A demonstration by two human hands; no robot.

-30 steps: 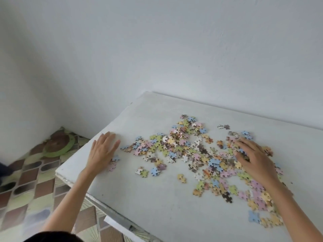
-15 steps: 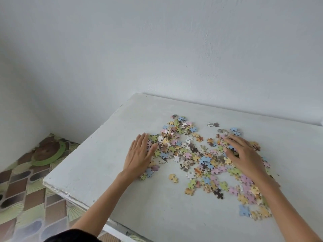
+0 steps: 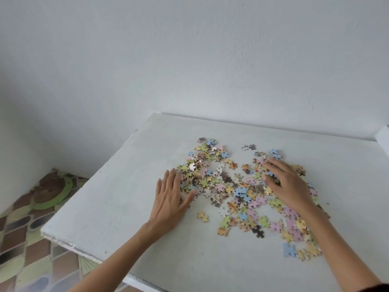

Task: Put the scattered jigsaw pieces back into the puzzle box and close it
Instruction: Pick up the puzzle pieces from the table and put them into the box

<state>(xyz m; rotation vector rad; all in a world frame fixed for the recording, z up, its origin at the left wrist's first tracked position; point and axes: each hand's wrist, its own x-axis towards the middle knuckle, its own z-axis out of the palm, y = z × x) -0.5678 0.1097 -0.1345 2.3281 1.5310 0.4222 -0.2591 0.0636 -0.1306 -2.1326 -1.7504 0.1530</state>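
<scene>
At the far left the patterned tiled floor (image 3: pixel 31 218) shows below the edge of the white worktop (image 3: pixel 101 207), and that left part of the worktop now carries no pieces. The left hand (image 3: pixel 170 199) has swept in from near that edge over the last second. It now lies flat with its fingers (image 3: pixel 171 180) straight and together, gripping nothing, thumb angled out, pressing against the left rim of the jigsaw pieces (image 3: pixel 231 186). The thin trail of pieces that reached out toward it a second ago has been pushed rightward and bunched into a thicker ridge just beyond its fingertips. One yellowish piece (image 3: pixel 203 216) has been left behind, apart from the mass on its near side, and 2 pieces (image 3: pixel 248 147) sit apart on the far side. The right hand (image 3: pixel 288 186) has hardly shifted: it rests palm down on top of the pieces, fingers spread and loosely extended, holding none of them, with more pieces trailing along its forearm toward the near right. This looks like raking the scatter into 1 heap before scooping, so the task is at an early stage, with every piece still on the worktop. The puzzle box is not in view; a white corner (image 3: pixel 383 133) at the far right edge is too little to identify.
</scene>
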